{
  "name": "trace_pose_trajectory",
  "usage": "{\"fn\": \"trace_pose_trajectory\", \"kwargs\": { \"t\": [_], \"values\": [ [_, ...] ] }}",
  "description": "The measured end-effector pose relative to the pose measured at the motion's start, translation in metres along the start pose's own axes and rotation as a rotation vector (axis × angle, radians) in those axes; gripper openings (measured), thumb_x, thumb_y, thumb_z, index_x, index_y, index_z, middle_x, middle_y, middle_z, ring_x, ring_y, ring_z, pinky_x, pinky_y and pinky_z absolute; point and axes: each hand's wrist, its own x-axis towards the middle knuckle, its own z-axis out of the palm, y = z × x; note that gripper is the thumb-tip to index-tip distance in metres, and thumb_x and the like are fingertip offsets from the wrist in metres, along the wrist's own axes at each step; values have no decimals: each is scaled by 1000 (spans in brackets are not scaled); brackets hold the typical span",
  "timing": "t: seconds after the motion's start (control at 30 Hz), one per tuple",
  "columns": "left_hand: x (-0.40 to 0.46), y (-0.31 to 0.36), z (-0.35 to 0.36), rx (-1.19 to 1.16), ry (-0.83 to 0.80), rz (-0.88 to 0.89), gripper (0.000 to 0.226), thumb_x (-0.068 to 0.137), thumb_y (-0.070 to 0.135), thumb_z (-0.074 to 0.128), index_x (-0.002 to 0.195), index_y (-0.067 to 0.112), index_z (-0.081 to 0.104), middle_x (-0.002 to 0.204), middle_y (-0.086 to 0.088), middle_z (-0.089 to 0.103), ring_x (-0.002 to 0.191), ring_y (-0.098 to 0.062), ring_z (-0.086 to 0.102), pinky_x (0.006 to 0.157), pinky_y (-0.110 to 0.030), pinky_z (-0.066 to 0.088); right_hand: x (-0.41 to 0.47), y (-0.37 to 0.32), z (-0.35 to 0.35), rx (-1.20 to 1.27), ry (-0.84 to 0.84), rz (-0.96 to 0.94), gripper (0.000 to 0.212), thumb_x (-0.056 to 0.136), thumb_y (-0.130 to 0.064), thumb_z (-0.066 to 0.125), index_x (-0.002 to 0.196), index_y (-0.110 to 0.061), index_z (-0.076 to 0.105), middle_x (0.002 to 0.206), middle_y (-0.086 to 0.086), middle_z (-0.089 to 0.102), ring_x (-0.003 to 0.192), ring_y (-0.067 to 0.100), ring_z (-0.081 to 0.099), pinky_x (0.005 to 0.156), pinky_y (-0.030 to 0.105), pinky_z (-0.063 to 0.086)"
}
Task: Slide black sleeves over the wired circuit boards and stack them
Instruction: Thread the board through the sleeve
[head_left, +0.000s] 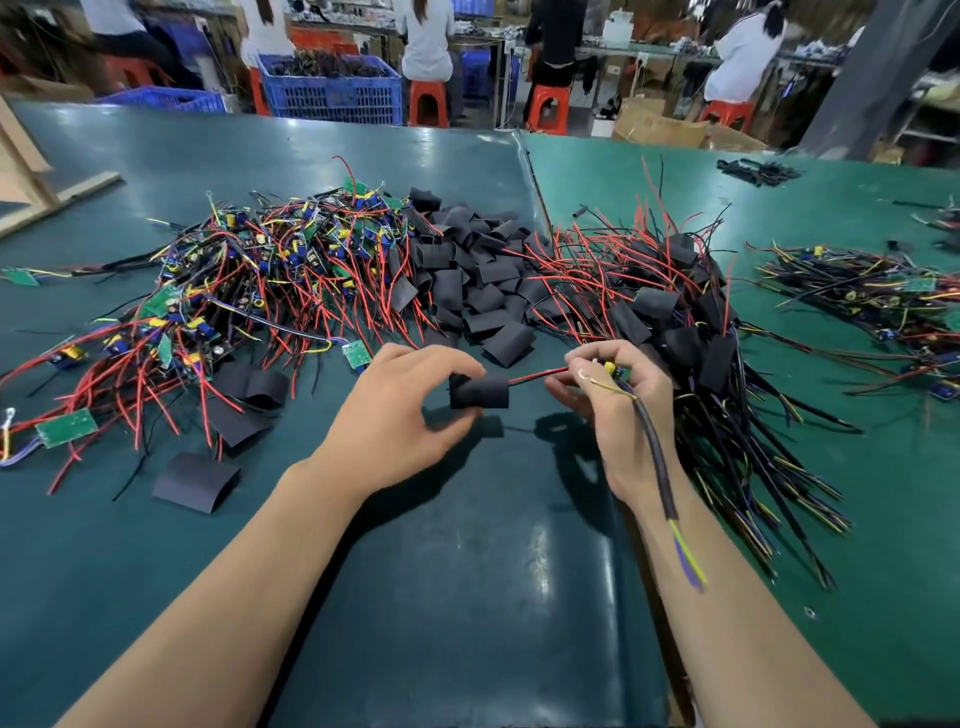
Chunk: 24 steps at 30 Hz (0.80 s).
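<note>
Head view: left hand (400, 410) pinches black sleeve (479, 391); right hand (621, 400) grips wired board (615, 370)

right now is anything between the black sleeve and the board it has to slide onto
Nothing visible blocks it. The black sleeve in the left hand sits on the red wire, with bare wire leading to the small circuit board in the right hand.

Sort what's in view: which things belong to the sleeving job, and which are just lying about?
Job: black sleeve in left hand; wired board in right hand; bare boards pile; loose sleeves; sleeved stack.
Lying about: blue crate; cardboard boxes; red stools.
</note>
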Motion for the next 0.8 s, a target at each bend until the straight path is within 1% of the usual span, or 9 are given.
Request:
{"fn": "trace_pose_trajectory", "kwargs": {
  "t": [0.07, 0.13, 0.2, 0.27, 0.37, 0.4, 0.5, 0.67, 0.8],
  "values": [
    [3, 5, 2, 43, 25, 52, 33, 73, 11, 79, 104, 11, 68, 105, 4, 71, 98, -11, 59, 87, -36, 42, -1, -2, 0, 3, -50, 13, 13, 84, -3, 54, 79, -8, 65, 85, 11, 61, 76, 15, 67, 74, 27, 57],
    [4, 8, 3, 38, 47, 61, 34, 73, 8, 80, 105, 9, 68, 108, 2, 71, 101, -14, 62, 88, -39, 44, 0, -2, -2, 53, -87, 62, 14, 81, -5, 52, 87, -8, 64, 89, 11, 56, 75, 13, 66, 73, 27, 57],
    [3, 8, 2, 28, 77, 56, 33, 74, 9, 80, 106, 9, 69, 109, 3, 70, 104, -13, 62, 89, -38, 45, -1, 0, -1, 94, -105, 102, 22, 83, 1, 60, 101, -11, 61, 90, 10, 56, 76, 15, 67, 73, 29, 58],
    [2, 8, 2, 17, 90, 52, 33, 75, 13, 80, 106, 9, 69, 109, 3, 70, 103, -11, 61, 90, -38, 44, -2, 2, 2, 121, -99, 137, 34, 82, 7, 69, 107, -13, 58, 84, 5, 67, 76, 21, 69, 70, 29, 58],
    [2, 9, 2, -5, 83, 49, 33, 76, 17, 79, 106, 9, 69, 107, 4, 70, 101, -10, 59, 90, -36, 44, -4, 0, 5, 48, -79, 145, 30, 79, 6, 74, 96, -14, 59, 81, 7, 74, 64, 20, 69, 55, 25, 55],
    [2, 8, 2, 8, 77, 49, 33, 76, 19, 78, 106, 10, 69, 106, 5, 71, 98, -9, 58, 89, -36, 43, -5, -1, 6, 47, -70, 155, 28, 78, 5, 75, 92, -14, 60, 80, 7, 74, 62, 18, 68, 53, 24, 54],
    [2, 4, 3, 124, 23, 53, 32, 78, 22, 77, 108, 14, 69, 97, 8, 71, 87, -11, 57, 88, -39, 43, -4, -2, 6, 166, -60, 234, 18, 79, 6, 73, 87, -7, 64, 78, 9, 73, 65, 19, 70, 59, 23, 57],
    [3, 2, 4, 131, -61, 65, 39, 78, 19, 79, 114, 19, 64, 107, 10, 69, 95, -13, 60, 90, -40, 41, -5, -5, 7, 262, -72, 345, 8, 85, 7, 64, 87, -1, 64, 75, 14, 71, 64, 24, 71, 63, 27, 60],
    [3, 3, 7, 181, -74, 97, 50, 77, 16, 81, 118, 24, 54, 110, 10, 68, 96, -15, 62, 93, -39, 39, -7, -6, 9, 178, -111, 318, 11, 76, 0, 72, 83, -6, 70, 74, 10, 73, 63, 20, 70, 61, 23, 58]
  ]
}}
